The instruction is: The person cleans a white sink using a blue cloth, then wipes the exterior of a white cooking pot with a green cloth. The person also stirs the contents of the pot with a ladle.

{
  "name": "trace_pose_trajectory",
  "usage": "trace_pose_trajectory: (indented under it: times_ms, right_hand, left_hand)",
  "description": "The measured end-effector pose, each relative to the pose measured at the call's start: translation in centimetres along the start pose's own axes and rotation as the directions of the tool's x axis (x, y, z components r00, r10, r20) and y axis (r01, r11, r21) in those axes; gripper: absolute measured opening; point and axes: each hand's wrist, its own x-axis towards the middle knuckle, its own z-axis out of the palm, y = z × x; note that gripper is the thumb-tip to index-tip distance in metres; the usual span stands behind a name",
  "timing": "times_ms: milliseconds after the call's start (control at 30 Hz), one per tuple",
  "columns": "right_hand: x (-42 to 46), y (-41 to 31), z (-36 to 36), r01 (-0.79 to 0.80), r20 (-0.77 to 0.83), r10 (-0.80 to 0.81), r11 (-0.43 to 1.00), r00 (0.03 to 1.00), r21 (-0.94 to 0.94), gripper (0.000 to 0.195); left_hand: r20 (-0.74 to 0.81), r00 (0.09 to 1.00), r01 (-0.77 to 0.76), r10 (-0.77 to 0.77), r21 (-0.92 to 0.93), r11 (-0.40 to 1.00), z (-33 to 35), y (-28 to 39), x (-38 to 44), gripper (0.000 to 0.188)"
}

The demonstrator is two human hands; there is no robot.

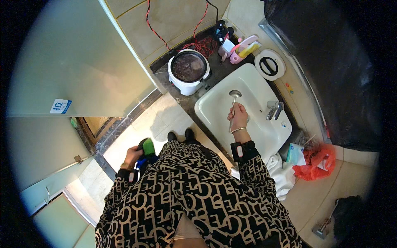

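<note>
My right hand (238, 116) grips the handle of a metal ladle (235, 93) above the white ceramic washbasin (217, 102). The ladle's bowl points away from me, over the basin. To the right of the hand is the chrome faucet (274, 110). Low at the left, beside my body, my left hand (132, 156) is closed around the edge of a dark thing with a green face (148, 147); what it is cannot be told. A white electric cooker (186, 88) with dark contents or a dark lid stands on the dark counter, up and left of the basin.
Pink holders (237, 58) and dark bottles (220, 31) stand behind the basin, near tangled red wires (204, 46). A white round lid (269, 65) leans at the wall. Right of me are a white cloth (280, 173) and a red plastic bag (316, 161). Frosted glass panels (77, 62) stand left.
</note>
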Motion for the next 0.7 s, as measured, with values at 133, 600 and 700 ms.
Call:
trace_pose_trajectory:
  times_ms: [133,600,700]
  right_hand:
    - [2.9,-1.3,-0.4,0.356,0.200,-0.299,0.851,0.933,-0.385,0.017]
    - [12.8,-5.5,6.4,0.932,0.746,-0.566,0.291,0.350,-0.216,0.014]
    - [14.1,-6.2,7.7,0.953,0.799,-0.524,0.223,0.295,-0.205,0.013]
  left_hand:
    - [-0.199,0.963,0.231,-0.181,0.266,0.936,-5.1,-10.4,-2.8,0.035]
    - [-0.351,0.926,0.273,-0.138,0.373,0.887,6.3,-12.3,-10.0,0.034]
    - [-0.277,0.957,0.084,0.082,0.539,0.838,7.4,-13.2,-10.1,0.036]
